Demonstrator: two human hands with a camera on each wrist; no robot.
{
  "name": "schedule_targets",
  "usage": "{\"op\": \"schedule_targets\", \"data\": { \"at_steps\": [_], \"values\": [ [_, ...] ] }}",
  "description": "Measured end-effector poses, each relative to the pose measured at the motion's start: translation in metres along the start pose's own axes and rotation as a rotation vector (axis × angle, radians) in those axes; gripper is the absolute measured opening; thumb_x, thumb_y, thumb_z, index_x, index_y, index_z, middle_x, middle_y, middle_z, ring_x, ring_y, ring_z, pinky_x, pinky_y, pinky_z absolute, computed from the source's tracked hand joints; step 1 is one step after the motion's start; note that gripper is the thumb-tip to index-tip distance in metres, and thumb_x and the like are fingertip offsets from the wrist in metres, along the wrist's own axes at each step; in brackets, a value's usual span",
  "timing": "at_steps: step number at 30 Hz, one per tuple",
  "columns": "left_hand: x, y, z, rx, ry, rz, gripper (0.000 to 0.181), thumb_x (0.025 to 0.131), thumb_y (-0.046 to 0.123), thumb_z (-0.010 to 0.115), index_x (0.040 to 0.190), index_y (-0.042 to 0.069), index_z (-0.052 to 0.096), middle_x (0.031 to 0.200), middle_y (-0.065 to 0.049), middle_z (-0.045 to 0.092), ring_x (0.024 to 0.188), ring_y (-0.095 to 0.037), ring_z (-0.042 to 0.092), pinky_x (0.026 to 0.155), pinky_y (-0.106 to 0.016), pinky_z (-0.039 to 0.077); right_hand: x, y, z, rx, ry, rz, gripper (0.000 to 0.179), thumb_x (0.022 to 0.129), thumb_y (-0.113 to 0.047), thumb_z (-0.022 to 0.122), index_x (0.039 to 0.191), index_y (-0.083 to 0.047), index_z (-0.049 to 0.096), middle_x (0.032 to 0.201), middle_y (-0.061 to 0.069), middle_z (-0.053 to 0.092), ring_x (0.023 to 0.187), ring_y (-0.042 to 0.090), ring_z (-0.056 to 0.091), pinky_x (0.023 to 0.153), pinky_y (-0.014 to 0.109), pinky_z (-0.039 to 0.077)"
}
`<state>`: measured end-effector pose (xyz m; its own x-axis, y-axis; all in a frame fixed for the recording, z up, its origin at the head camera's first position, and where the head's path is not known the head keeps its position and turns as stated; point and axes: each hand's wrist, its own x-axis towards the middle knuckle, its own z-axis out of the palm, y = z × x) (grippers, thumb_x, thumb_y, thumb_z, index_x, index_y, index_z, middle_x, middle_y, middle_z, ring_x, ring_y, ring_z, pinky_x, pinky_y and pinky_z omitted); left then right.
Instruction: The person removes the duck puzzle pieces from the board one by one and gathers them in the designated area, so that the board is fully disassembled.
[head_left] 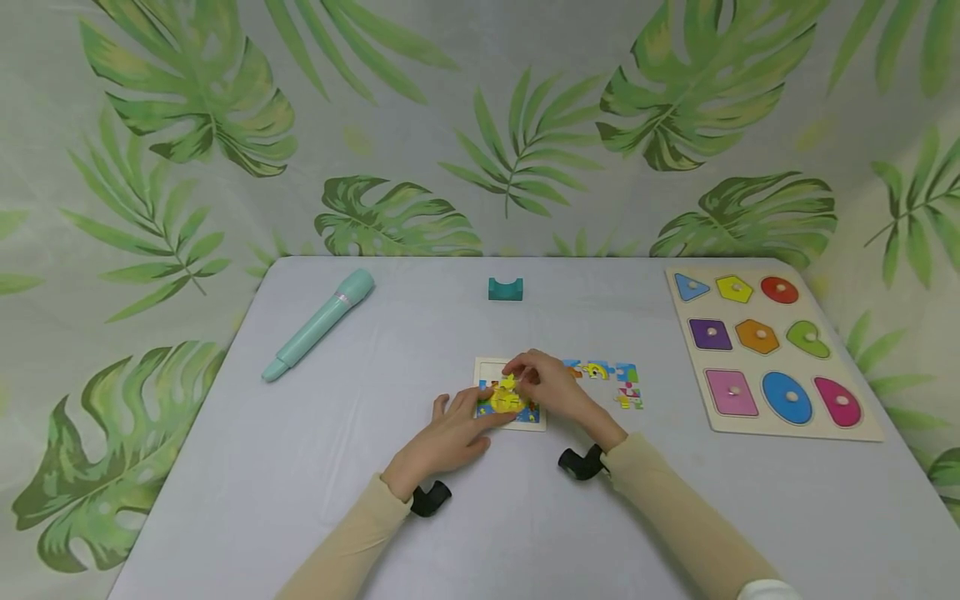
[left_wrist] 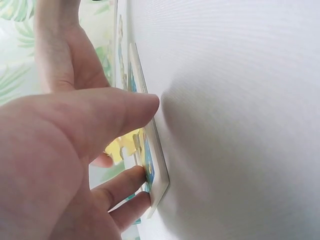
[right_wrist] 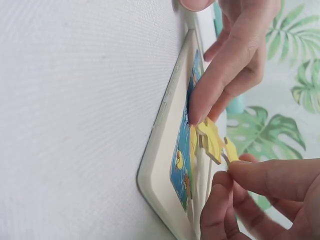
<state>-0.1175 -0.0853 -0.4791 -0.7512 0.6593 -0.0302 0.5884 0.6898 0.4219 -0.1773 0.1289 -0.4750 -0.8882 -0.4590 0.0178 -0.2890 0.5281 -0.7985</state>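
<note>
A small jigsaw tray [head_left: 531,427] with a pale wooden border lies on the table, part filled with a blue and yellow picture. My left hand [head_left: 446,437] reaches over its left side, thumb along the near edge and fingertips on the picture. Thumb and fingers of my right hand [head_left: 551,387] pinch a yellow jigsaw piece [right_wrist: 231,151] above the tray. Close beside that piece, another yellow jigsaw piece [right_wrist: 212,142] stands tilted up from the tray, next to the left fingers. Part of the picture is hidden under both hands.
Several loose jigsaw pieces [head_left: 628,397] lie right of the tray. Farther right is a shape board [head_left: 757,364] with knobbed coloured shapes. A turquoise toy microphone [head_left: 318,327] lies at the left, and a teal cradle-shaped block [head_left: 506,291] stands near the table's back edge.
</note>
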Motion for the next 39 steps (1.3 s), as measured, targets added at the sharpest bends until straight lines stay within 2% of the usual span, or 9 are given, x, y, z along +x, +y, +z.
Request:
{"op": "schedule_targets", "data": {
  "at_steps": [4, 8, 16, 22, 29, 39],
  "values": [
    [0.000, 0.000, 0.000, 0.003, -0.001, -0.002, 0.046, 0.095, 0.016, 0.060, 0.138, 0.027, 0.054, 0.145, -0.016, 0.033, 0.132, -0.032, 0.031, 0.098, -0.062, 0.020, -0.001, 0.003, -0.005, 0.042, -0.001, 0.027, 0.022, 0.086, 0.005, 0.061, 0.105, -0.004, 0.065, 0.090, 0.005, 0.059, 0.078, 0.020, 0.054, 0.073, 0.032, 0.046],
    [0.000, -0.001, 0.001, 0.000, -0.002, -0.011, 0.046, 0.094, 0.016, 0.061, 0.138, 0.028, 0.054, 0.146, -0.015, 0.032, 0.132, -0.032, 0.031, 0.099, -0.061, 0.019, -0.005, 0.009, -0.019, 0.068, 0.029, 0.057, 0.021, 0.085, 0.004, 0.062, 0.104, -0.004, 0.064, 0.087, 0.006, 0.058, 0.075, 0.020, 0.053, 0.068, 0.030, 0.045],
    [0.000, -0.001, 0.001, 0.004, 0.008, -0.009, 0.047, 0.094, 0.014, 0.061, 0.138, 0.028, 0.054, 0.145, -0.015, 0.033, 0.132, -0.031, 0.032, 0.099, -0.059, 0.020, -0.029, 0.029, -0.052, 0.032, 0.065, 0.134, 0.018, 0.084, 0.005, 0.061, 0.102, 0.001, 0.064, 0.084, 0.008, 0.057, 0.072, 0.021, 0.050, 0.059, 0.026, 0.044],
    [-0.001, -0.002, 0.002, -0.003, 0.019, -0.001, 0.047, 0.094, 0.014, 0.061, 0.138, 0.027, 0.054, 0.145, -0.015, 0.033, 0.132, -0.031, 0.032, 0.099, -0.060, 0.019, -0.050, 0.048, -0.070, -0.022, 0.087, 0.199, 0.018, 0.085, 0.004, 0.059, 0.101, 0.002, 0.065, 0.085, 0.008, 0.057, 0.075, 0.021, 0.050, 0.057, 0.026, 0.044],
    [-0.001, -0.001, 0.001, -0.010, 0.019, -0.005, 0.046, 0.094, 0.014, 0.060, 0.138, 0.027, 0.054, 0.145, -0.014, 0.033, 0.132, -0.031, 0.031, 0.099, -0.060, 0.019, -0.059, 0.056, -0.079, -0.088, 0.110, 0.184, 0.016, 0.085, 0.004, 0.059, 0.099, 0.003, 0.067, 0.081, 0.007, 0.057, 0.073, 0.021, 0.050, 0.060, 0.027, 0.042],
    [0.000, -0.001, 0.001, -0.008, 0.020, -0.009, 0.046, 0.094, 0.014, 0.060, 0.138, 0.028, 0.054, 0.144, -0.014, 0.034, 0.133, -0.030, 0.031, 0.099, -0.059, 0.019, -0.060, 0.057, -0.076, -0.206, 0.145, 0.132, 0.017, 0.082, 0.008, 0.060, 0.095, 0.000, 0.067, 0.077, 0.003, 0.055, 0.071, 0.018, 0.049, 0.060, 0.028, 0.041]
  ]
}}
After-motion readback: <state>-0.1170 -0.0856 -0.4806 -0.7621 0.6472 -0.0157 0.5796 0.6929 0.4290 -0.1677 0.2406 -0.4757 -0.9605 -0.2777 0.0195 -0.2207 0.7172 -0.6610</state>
